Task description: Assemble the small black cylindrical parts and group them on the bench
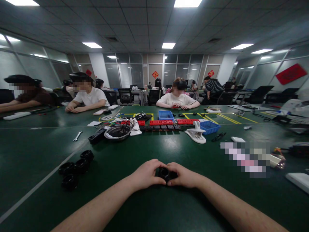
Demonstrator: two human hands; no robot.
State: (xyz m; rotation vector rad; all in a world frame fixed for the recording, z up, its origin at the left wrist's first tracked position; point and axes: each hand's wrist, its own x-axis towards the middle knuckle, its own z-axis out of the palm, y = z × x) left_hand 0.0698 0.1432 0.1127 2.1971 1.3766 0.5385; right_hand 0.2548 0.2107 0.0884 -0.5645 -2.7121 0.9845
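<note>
With left hand (146, 175) and right hand (184, 176) both clamped on the black ring (165, 173), we should twist evenly, keeping it low over the counter (149, 151).

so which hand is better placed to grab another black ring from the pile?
Left, probably. The ring pile lies on the table's left side, nearer the left hand. The right hand would have to cross over. Both hands now grip the same black ring, so one must let go first.

Small round part (165, 173) between left hand (145, 174) and right hand (183, 175), similar parts (75, 167) far left, bowl (117, 132) behind.
</note>
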